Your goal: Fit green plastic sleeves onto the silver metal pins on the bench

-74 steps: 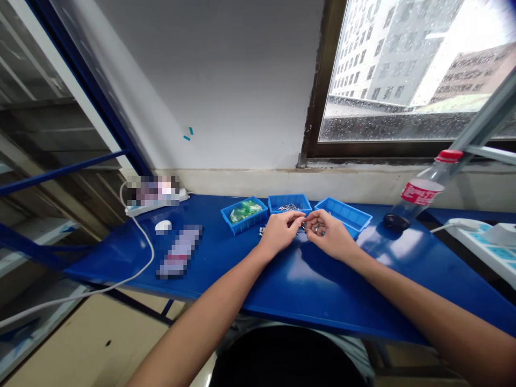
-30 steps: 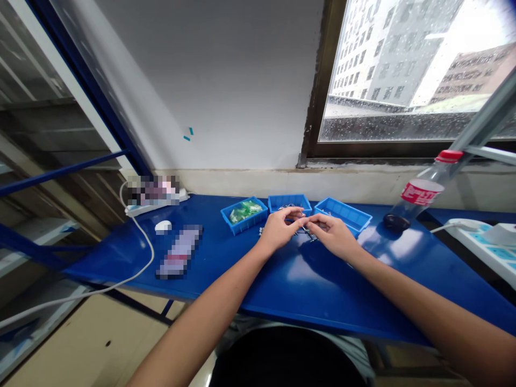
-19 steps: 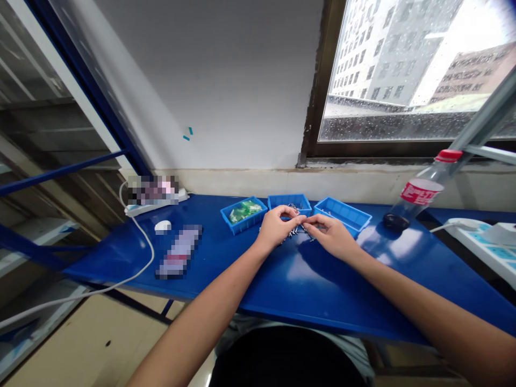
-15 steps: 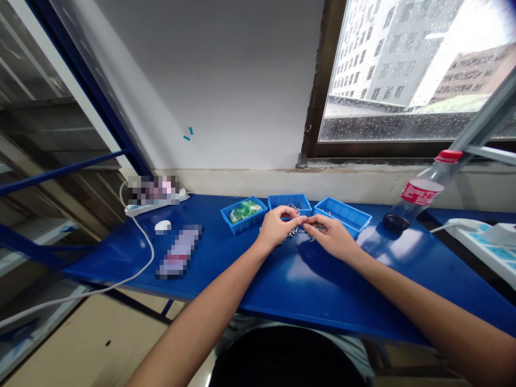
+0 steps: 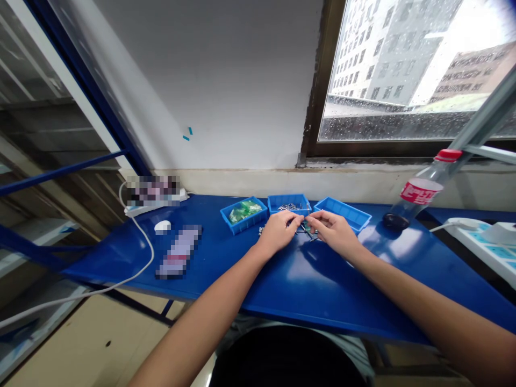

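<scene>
My left hand (image 5: pixel 279 232) and my right hand (image 5: pixel 331 232) meet above the table in front of the blue trays, with thumbs and fingertips pinched close together. A thin metal screw (image 5: pixel 308 208) appears to stand up from the right fingertips. What the left fingers hold, if anything, is hidden. Below and between my hands lies a loose pile of metal screws (image 5: pixel 305 231), partly covered by the fingers. Behind them the middle blue tray (image 5: pixel 278 201) holds several screws. To its right, the right blue tray (image 5: pixel 355 220) is partly hidden by my right hand.
The left blue tray (image 5: pixel 246 225) holds a green plastic bag (image 5: pixel 244 210). A cola bottle (image 5: pixel 421 191) stands at the right, near a white power strip (image 5: pixel 479 236). A blurred flat object (image 5: pixel 179 252), a white round item (image 5: pixel 163 227) and a cable (image 5: pixel 149 252) are at the left.
My left hand has lowered slightly toward me, uncovering more of the middle tray. The right fingers have curled further, and a thin metal piece now shows upright at their tips.
</scene>
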`<act>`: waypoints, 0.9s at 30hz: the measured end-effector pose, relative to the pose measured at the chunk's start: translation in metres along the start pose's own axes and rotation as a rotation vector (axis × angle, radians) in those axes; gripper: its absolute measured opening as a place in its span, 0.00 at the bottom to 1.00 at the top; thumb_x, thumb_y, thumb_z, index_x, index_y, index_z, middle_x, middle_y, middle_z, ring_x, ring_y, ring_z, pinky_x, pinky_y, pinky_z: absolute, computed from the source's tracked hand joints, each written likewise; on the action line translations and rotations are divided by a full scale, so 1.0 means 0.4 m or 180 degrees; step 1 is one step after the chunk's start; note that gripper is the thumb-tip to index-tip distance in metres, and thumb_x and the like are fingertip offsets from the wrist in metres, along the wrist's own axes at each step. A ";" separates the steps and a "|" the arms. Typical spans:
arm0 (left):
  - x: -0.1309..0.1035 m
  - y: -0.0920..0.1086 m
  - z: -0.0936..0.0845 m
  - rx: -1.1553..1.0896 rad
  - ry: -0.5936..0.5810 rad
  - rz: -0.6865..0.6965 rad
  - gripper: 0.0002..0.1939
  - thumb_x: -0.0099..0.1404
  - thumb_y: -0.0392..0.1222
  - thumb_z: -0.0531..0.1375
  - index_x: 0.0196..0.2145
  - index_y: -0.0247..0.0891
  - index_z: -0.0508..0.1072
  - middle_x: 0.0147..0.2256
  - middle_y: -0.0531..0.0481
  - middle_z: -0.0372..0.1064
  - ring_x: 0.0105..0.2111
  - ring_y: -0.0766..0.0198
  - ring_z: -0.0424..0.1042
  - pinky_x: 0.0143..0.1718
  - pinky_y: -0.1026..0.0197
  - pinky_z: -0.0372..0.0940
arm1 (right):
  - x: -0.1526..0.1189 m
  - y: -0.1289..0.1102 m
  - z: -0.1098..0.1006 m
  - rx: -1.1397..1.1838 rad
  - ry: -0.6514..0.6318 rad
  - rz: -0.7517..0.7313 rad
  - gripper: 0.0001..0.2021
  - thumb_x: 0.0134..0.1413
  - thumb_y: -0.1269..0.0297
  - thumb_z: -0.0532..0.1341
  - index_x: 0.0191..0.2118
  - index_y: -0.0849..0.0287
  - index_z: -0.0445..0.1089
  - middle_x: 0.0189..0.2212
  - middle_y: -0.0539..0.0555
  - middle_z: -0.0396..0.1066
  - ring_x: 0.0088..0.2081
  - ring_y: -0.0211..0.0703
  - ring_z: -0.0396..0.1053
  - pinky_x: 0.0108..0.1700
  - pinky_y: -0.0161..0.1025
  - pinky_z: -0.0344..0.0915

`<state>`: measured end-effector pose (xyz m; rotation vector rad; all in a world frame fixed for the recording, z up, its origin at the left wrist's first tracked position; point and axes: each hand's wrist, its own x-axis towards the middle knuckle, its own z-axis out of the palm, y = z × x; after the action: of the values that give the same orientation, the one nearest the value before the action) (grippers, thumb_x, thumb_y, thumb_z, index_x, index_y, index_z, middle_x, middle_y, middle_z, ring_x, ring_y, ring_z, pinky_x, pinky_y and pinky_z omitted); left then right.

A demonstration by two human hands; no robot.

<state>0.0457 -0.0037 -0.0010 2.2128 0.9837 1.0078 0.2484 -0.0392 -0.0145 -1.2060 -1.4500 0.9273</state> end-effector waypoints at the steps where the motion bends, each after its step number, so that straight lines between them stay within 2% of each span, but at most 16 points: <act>1: -0.002 -0.005 0.004 0.0290 -0.0093 0.0135 0.14 0.75 0.44 0.59 0.43 0.37 0.84 0.45 0.42 0.81 0.47 0.52 0.78 0.54 0.52 0.71 | 0.003 0.006 -0.001 0.0061 0.0048 0.0016 0.23 0.57 0.39 0.69 0.41 0.57 0.77 0.26 0.52 0.75 0.24 0.42 0.69 0.26 0.39 0.64; 3: -0.008 -0.017 0.013 0.0743 -0.0308 0.0373 0.11 0.73 0.42 0.62 0.46 0.37 0.83 0.50 0.40 0.79 0.52 0.50 0.77 0.58 0.50 0.69 | 0.010 0.017 -0.003 0.0165 0.0103 0.0019 0.24 0.57 0.38 0.69 0.41 0.57 0.76 0.26 0.53 0.75 0.25 0.42 0.69 0.25 0.39 0.64; 5: -0.012 -0.027 0.022 0.1114 -0.0503 0.0538 0.13 0.71 0.44 0.65 0.50 0.38 0.81 0.55 0.40 0.77 0.56 0.48 0.75 0.60 0.48 0.68 | 0.017 0.026 -0.004 0.0211 0.0122 0.0002 0.25 0.57 0.37 0.68 0.41 0.57 0.75 0.28 0.54 0.76 0.26 0.43 0.70 0.25 0.39 0.65; 9: -0.013 -0.029 0.024 0.1575 -0.0622 0.0570 0.12 0.71 0.43 0.64 0.50 0.39 0.81 0.53 0.40 0.78 0.53 0.48 0.77 0.58 0.49 0.70 | 0.033 0.033 -0.001 0.0158 0.0140 -0.0056 0.25 0.57 0.37 0.68 0.40 0.57 0.75 0.30 0.55 0.77 0.28 0.44 0.72 0.27 0.39 0.67; 13: -0.007 -0.022 0.015 0.1665 -0.0650 0.0531 0.11 0.71 0.36 0.62 0.47 0.40 0.83 0.48 0.42 0.80 0.48 0.51 0.79 0.53 0.53 0.72 | 0.054 0.026 0.004 -0.0042 0.0164 -0.0089 0.24 0.58 0.38 0.68 0.39 0.58 0.76 0.28 0.53 0.76 0.26 0.43 0.71 0.28 0.39 0.66; 17: -0.006 -0.021 0.014 0.1652 -0.0620 0.0464 0.11 0.69 0.34 0.62 0.46 0.39 0.83 0.45 0.42 0.81 0.46 0.51 0.80 0.51 0.54 0.72 | 0.064 0.017 0.004 -0.0685 0.0151 -0.0089 0.24 0.62 0.38 0.63 0.34 0.57 0.75 0.21 0.51 0.73 0.20 0.41 0.65 0.25 0.39 0.61; 21: -0.009 -0.025 0.016 0.1544 -0.0504 0.0373 0.11 0.68 0.34 0.63 0.45 0.39 0.83 0.44 0.42 0.81 0.45 0.50 0.80 0.48 0.54 0.73 | 0.044 0.013 0.004 -0.1242 0.0150 -0.0495 0.22 0.66 0.41 0.60 0.33 0.55 0.74 0.21 0.51 0.75 0.23 0.45 0.70 0.29 0.41 0.63; 27: -0.001 -0.034 0.016 0.1527 -0.0515 0.0407 0.09 0.69 0.36 0.63 0.43 0.39 0.84 0.42 0.43 0.82 0.43 0.51 0.80 0.47 0.55 0.73 | 0.001 0.009 0.009 -0.1708 0.0019 -0.0888 0.19 0.70 0.45 0.58 0.35 0.53 0.75 0.21 0.49 0.72 0.23 0.44 0.68 0.30 0.42 0.61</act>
<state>0.0450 0.0032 -0.0143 2.7280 1.1086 0.6777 0.2455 -0.0378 -0.0185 -1.3313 -1.8739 0.3487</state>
